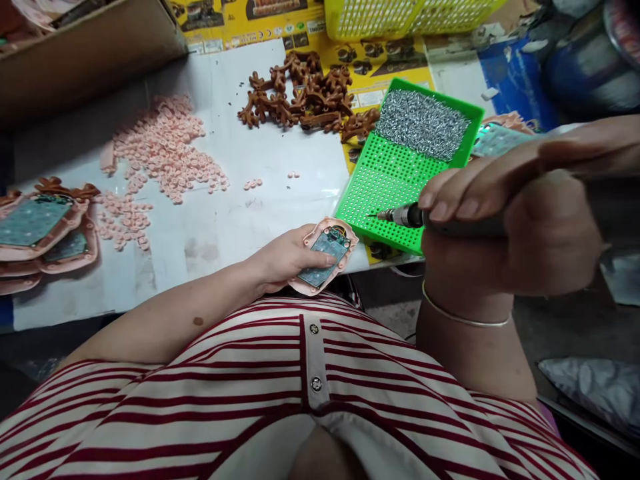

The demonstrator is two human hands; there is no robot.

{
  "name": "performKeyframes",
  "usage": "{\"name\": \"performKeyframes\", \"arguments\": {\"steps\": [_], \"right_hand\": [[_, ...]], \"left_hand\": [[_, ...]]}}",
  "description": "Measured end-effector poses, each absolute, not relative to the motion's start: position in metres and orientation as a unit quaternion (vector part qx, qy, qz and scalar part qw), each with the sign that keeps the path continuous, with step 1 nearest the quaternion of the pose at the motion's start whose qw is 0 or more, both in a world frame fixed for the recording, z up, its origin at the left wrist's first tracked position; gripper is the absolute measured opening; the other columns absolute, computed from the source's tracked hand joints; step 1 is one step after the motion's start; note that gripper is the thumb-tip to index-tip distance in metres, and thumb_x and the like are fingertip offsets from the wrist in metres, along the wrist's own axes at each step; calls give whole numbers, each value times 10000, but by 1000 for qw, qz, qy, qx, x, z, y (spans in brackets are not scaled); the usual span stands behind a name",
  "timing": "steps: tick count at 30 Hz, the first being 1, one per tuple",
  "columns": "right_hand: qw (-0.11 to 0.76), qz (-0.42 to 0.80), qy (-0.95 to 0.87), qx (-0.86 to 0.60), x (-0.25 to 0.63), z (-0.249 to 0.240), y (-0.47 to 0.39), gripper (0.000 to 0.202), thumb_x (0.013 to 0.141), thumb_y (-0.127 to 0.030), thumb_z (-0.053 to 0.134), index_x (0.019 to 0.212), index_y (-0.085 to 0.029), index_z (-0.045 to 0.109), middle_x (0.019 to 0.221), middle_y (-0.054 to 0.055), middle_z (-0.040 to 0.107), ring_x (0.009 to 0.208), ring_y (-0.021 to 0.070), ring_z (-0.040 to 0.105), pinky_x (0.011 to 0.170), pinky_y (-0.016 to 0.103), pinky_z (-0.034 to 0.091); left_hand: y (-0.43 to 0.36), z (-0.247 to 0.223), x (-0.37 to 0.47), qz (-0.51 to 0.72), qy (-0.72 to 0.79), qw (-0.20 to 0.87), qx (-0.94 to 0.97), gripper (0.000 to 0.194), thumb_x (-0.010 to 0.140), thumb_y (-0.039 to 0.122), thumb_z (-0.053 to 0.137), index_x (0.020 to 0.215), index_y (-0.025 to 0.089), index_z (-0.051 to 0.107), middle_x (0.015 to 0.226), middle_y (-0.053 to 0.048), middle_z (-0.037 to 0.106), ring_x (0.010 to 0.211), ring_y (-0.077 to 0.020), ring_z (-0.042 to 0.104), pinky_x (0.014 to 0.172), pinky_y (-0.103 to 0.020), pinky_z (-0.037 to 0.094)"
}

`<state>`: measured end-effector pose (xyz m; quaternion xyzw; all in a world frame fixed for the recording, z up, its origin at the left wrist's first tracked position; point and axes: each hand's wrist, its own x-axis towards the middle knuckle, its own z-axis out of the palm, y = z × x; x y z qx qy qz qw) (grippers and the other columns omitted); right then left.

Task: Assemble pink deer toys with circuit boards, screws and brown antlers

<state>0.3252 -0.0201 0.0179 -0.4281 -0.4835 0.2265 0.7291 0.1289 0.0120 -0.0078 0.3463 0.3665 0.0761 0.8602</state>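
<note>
My left hand [287, 259] holds a pink plastic shell [323, 280] at the table's front edge, thumb pressed on the green circuit board [320, 261] inside it; wires show at the board's upper end. My right hand [500, 213] is wrapped round a dark electric screwdriver [463, 225], raised at the right. Its thin bit points left, over the bare part of a green perforated tray [385, 180]. Silver screws [425, 123] fill the tray's far end. Whether a screw sits on the bit is too small to tell.
Small pink rings [170, 147] lie heaped at the left, brown plastic parts [310, 93] at the back middle. More shells with boards [35, 223] are stacked far left. A cardboard box [90, 60] and a yellow basket [410, 19] stand behind.
</note>
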Motion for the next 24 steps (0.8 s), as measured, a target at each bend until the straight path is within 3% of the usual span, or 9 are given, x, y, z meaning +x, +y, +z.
{"name": "performKeyframes", "arguments": {"steps": [3, 6, 10, 16, 19, 24], "right_hand": [[759, 204, -504, -359, 298, 40, -29, 100, 872, -452, 710, 915, -362, 714, 562, -53, 446, 440, 149, 480, 449, 359, 486], [774, 208, -497, -333, 280, 46, -29, 84, 846, -372, 755, 927, -357, 740, 568, -64, 458, 424, 136, 465, 409, 334, 449], [785, 176, -496, -326, 273, 35, -21, 162, 820, -431, 771, 963, -389, 708, 597, -79, 469, 393, 114, 425, 388, 299, 433], [770, 204, -502, -337, 279, 18, -11, 195, 857, -505, 731, 997, -395, 652, 807, -40, 561, 437, 105, 464, 433, 327, 477], [764, 192, -490, -374, 280, 21, -10, 223, 814, -565, 747, 927, -393, 662, 756, -43, 525, 410, 102, 422, 399, 314, 443], [783, 202, -472, -350, 276, 26, -10, 176, 773, -480, 796, 840, -350, 698, 657, -53, 445, 374, 85, 357, 359, 298, 408]], "left_hand": [[10, -9, 130, 89, 389, 848, 347, 407, 680, 138, 775, 1053, 136, 611, 849, -52, 697, 721, -158, 648, 697, -289, 513], [7, -7, 131, 105, 400, 840, 352, 382, 671, 116, 758, 1023, 137, 609, 821, -41, 690, 686, -147, 636, 674, -278, 509], [6, -6, 132, 127, 381, 843, 358, 366, 661, 108, 754, 993, 138, 603, 792, -25, 679, 667, -132, 622, 667, -259, 498], [6, -5, 132, 127, 377, 847, 353, 392, 649, 114, 769, 997, 143, 589, 787, -15, 671, 669, -135, 621, 680, -269, 492], [7, -6, 132, 124, 376, 849, 348, 383, 645, 119, 773, 983, 142, 594, 788, -17, 670, 666, -135, 619, 676, -270, 487], [8, -7, 131, 119, 371, 853, 348, 382, 656, 116, 764, 996, 148, 592, 791, -14, 673, 672, -141, 630, 679, -275, 488]]}}
